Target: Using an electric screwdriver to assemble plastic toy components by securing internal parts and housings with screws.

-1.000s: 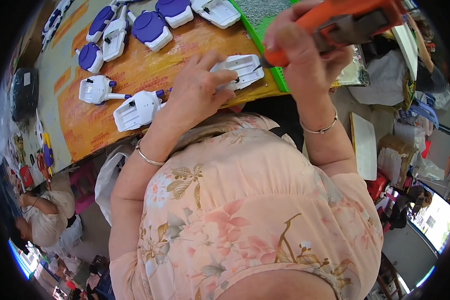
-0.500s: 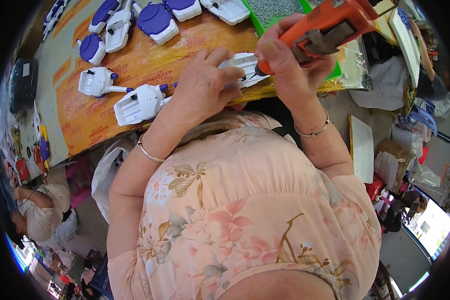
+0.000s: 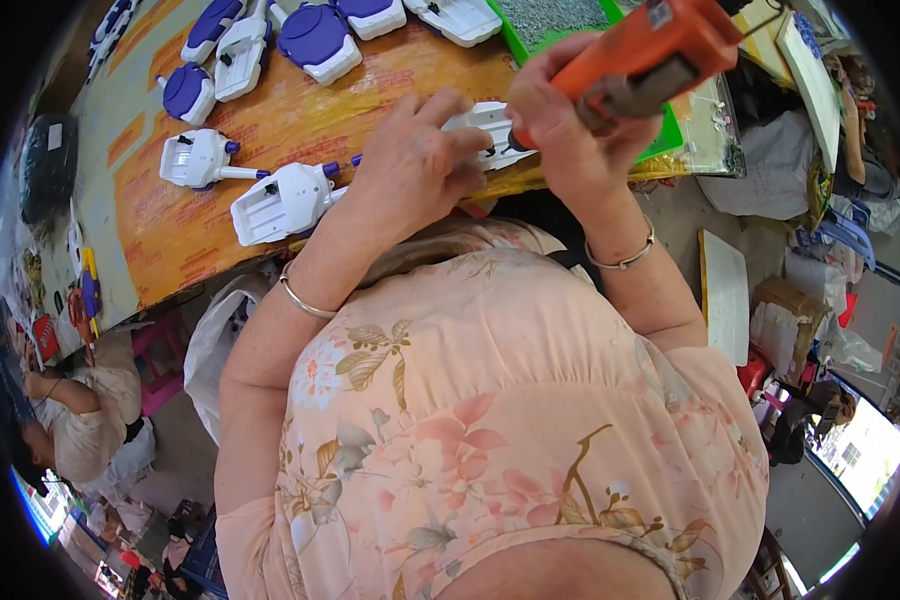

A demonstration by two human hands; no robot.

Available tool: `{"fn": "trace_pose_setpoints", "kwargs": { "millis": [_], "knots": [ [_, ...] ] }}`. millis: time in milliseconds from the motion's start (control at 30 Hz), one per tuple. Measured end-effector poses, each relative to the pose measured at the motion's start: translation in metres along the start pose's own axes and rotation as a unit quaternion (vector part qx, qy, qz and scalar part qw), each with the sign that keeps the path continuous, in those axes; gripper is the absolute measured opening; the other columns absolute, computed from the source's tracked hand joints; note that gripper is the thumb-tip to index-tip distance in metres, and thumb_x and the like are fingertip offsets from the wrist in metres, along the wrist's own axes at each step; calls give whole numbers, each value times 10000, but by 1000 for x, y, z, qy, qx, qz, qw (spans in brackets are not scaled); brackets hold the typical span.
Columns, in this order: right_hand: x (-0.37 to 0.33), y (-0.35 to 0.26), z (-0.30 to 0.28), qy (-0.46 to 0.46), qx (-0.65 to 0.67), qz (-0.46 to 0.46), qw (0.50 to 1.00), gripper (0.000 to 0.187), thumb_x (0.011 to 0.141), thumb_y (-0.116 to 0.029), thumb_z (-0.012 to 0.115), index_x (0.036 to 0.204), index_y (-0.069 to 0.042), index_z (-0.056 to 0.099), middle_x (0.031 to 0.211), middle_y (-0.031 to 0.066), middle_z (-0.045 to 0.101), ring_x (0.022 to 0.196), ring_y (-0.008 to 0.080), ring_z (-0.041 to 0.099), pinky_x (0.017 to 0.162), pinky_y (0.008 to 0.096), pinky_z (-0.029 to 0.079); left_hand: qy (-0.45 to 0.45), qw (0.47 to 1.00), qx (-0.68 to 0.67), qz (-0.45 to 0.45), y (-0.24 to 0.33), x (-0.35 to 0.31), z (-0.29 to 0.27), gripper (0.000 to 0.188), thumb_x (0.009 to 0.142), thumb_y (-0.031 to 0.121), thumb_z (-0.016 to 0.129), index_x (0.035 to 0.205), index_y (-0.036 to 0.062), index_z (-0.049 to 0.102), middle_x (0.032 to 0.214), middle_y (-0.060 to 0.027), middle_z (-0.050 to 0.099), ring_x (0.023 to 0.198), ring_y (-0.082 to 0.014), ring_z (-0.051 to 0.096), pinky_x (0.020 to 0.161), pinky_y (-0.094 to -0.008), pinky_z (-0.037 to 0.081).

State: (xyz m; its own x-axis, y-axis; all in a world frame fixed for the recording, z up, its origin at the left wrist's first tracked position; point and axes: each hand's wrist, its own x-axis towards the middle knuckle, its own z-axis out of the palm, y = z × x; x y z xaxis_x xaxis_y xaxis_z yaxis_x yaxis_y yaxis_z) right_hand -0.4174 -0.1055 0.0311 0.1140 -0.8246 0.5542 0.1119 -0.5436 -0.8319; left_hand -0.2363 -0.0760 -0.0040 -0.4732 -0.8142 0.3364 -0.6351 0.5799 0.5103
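Note:
My right hand (image 3: 582, 135) is wrapped round an orange electric screwdriver (image 3: 650, 50), tilted with its dark tip down on a white plastic housing (image 3: 492, 118). My left hand (image 3: 420, 150) lies over the left part of that housing, fingers curled and pressing it to the table; its grip underneath is partly hidden. Just left of my left forearm lies another white housing (image 3: 282, 205) with a purple knob. Farther left is a similar white piece (image 3: 195, 160) with a stem.
Several purple-and-white assembled units (image 3: 315, 40) lie along the far side of the orange-taped table (image 3: 170, 250). A green tray (image 3: 530, 35) of small metal screws stands at the far right. Another person (image 3: 95, 410) sits at the left, and a pale sack (image 3: 765, 170) is on the right.
The screwdriver and my right hand have shifted slightly left and down, with the tool's tip still at the housing. My left hand stays on the piece.

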Motion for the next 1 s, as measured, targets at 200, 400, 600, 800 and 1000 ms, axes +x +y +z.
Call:
{"fn": "trace_pose_setpoints", "kwargs": {
  "millis": [200,400,600,800,1000],
  "knots": [
    [14,-21,-24,41,83,-70,993,278,909,-57,710,1123,45,565,792,109,629,666,186,608,623,357,522,-24,998,-38,-46,5,1,-9,622,709,131,831,1294,101,622,1196,-138,597,1067,-380,585,915,-463,506],
    [4,-36,-30,94,129,-2,987,345,787,88,803,1059,26,599,849,52,651,702,100,600,593,241,498,-15,999,-20,-39,1,3,-11,730,719,132,837,1384,67,544,1178,-158,600,1053,-368,609,897,-432,527],
    [-7,-45,-27,106,137,24,985,348,765,123,749,1065,41,595,830,58,641,689,102,587,602,250,496,-4,860,-455,-232,-8,-4,-33,481,886,143,733,1326,29,577,1172,-151,667,998,-244,663,835,-338,542],
    [-11,-40,-25,86,148,41,984,376,770,94,771,1096,33,594,865,61,653,722,112,603,643,264,515,-6,618,-741,-263,-9,-25,-47,522,1077,332,380,1380,-65,530,1170,-220,699,952,-344,735,697,-353,605],
    [-12,-32,-23,56,123,42,990,372,788,54,782,1111,32,599,889,71,666,735,115,615,661,269,520,2,579,-786,-218,-8,-47,-54,601,1090,397,360,1452,-74,454,1316,-281,622,1056,-393,703,733,-364,597]
  ]
}}
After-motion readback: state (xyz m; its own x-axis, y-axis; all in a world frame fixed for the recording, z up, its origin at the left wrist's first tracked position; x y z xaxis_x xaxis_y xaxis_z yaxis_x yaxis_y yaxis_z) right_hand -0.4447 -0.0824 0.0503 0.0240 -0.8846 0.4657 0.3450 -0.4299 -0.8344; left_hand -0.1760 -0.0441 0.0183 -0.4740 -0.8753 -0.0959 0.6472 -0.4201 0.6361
